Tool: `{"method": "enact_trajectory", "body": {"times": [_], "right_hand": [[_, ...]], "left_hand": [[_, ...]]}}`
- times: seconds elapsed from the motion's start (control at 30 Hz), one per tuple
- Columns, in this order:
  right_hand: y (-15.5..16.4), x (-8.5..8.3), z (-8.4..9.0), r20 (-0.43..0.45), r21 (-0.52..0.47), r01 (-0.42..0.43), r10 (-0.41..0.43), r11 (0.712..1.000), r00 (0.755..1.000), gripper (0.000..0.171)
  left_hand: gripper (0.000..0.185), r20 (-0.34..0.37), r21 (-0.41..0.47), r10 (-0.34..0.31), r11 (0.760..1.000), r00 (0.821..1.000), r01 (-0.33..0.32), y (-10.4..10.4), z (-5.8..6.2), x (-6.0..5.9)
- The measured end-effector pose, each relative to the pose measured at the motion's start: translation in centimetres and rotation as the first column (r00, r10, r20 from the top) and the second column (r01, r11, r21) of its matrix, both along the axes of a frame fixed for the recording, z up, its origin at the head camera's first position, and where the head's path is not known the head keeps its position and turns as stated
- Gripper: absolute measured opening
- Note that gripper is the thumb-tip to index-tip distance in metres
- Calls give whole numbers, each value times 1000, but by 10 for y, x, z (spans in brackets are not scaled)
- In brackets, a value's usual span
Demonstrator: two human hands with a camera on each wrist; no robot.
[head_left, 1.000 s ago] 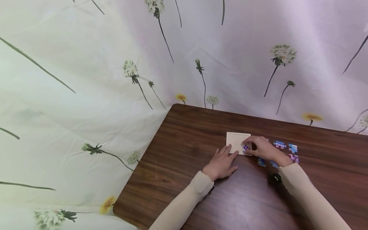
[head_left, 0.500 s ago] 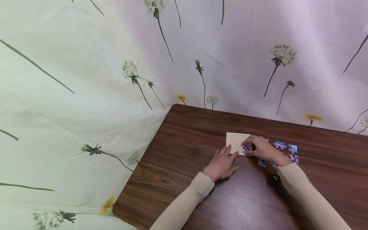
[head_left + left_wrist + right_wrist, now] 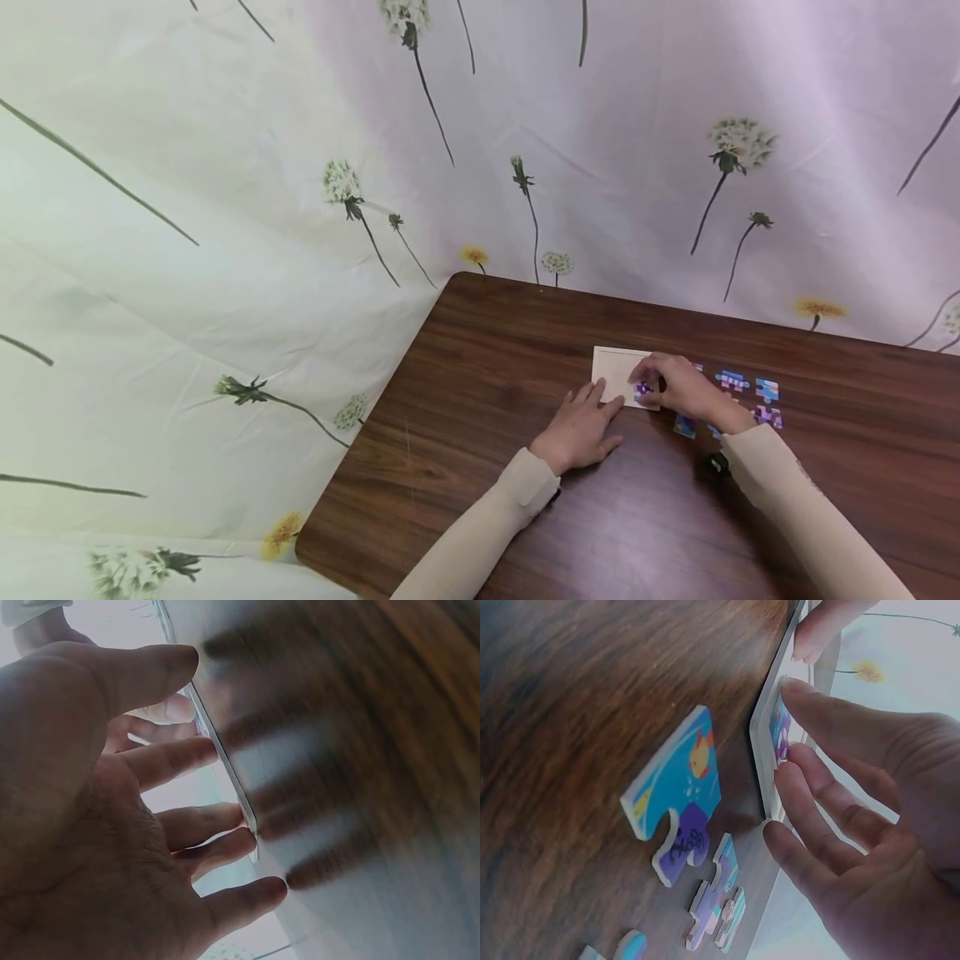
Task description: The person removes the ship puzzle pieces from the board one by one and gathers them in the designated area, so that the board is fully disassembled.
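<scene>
Puzzle piece under straight right fingers on unlettered tray; left fingers spread.

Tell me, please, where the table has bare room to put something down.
Bare wood lies left of the left hand to the table edge, and beyond the puzzle tray. It is crowded right of the right hand, around the loose puzzle pieces.

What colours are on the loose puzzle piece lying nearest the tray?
The loose puzzle piece is blue with an orange fish and a purple tab, clearest in the right wrist view.
</scene>
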State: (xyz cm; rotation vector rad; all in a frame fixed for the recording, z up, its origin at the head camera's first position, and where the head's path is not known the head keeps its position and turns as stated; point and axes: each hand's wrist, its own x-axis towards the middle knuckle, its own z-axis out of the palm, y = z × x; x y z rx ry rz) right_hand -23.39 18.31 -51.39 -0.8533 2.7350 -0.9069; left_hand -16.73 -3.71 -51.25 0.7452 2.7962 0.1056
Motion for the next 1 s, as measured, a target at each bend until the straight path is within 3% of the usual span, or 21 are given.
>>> {"method": "enact_trajectory", "body": {"times": [0.4, 0.7, 1.0], "right_hand": [[-2, 0, 1, -35, -8, 26, -26, 1000, 999, 32], [3, 1, -1, 28, -32, 19, -18, 999, 999, 34], [11, 3, -3, 20, -29, -6, 6, 1000, 1000, 26]], "left_hand": [[63, -26, -9, -1, 1000, 1000, 1, 1, -1, 0], [66, -59, -26, -9, 1000, 998, 7, 6, -2, 1], [69, 10, 29, 27, 999, 1000, -27, 6, -2, 3]]}}
